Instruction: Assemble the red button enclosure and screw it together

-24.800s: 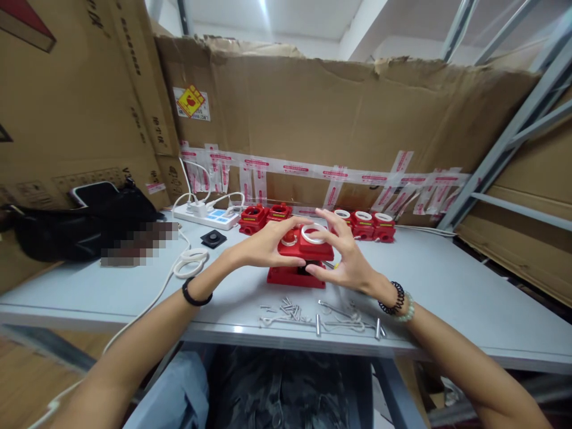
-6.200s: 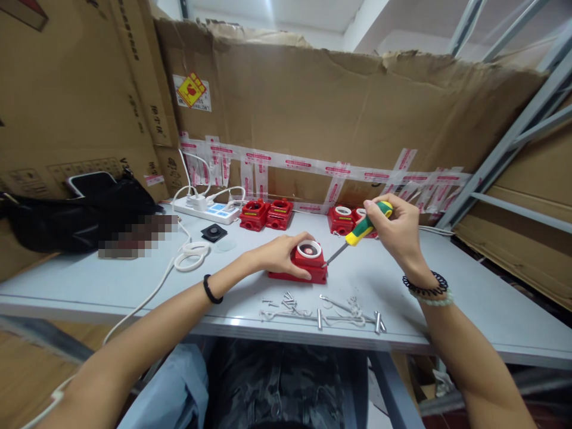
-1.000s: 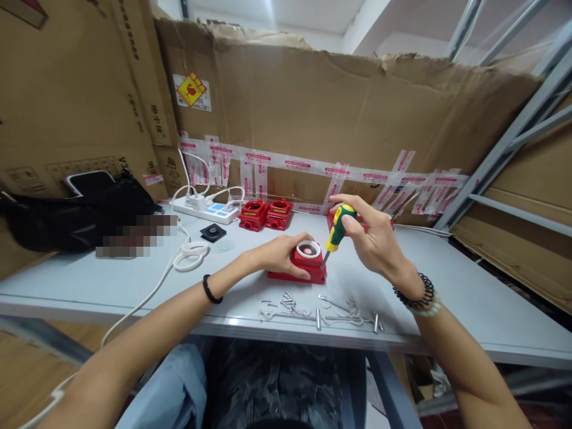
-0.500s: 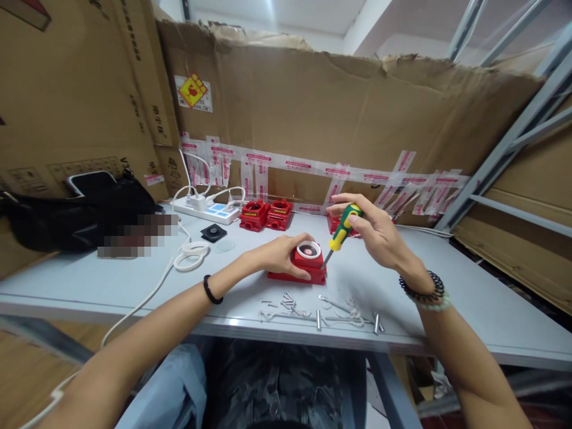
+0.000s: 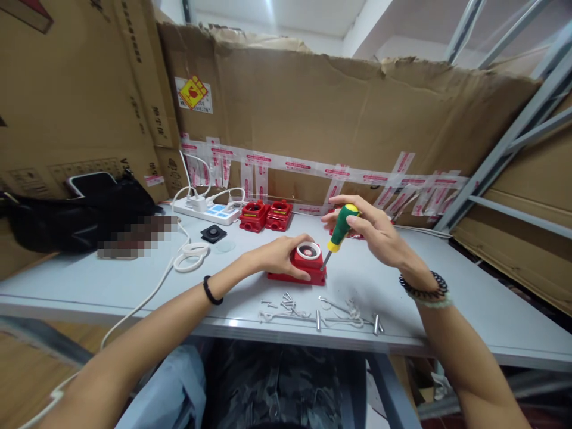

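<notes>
Small red box-shaped housing with a white ring on top [image 5: 318,276] sits mid-desk [image 5: 482,286]. Left hand [image 5: 282,256]: fingers curled round its left end, gripping, partly hiding it. Right hand [image 5: 378,235]: fingers closed on a green-and-yellow-handled screwdriver [image 5: 341,229], tilted, tip at the housing's right front corner; seating in a screw too small to confirm. Silver metal screws [image 5: 288,302] lie nearer the front edge, some overlapping. Red material behind right hand mostly hidden.

Tilted screwdriver [image 5: 342,228] against red box [image 5: 316,267]
</notes>
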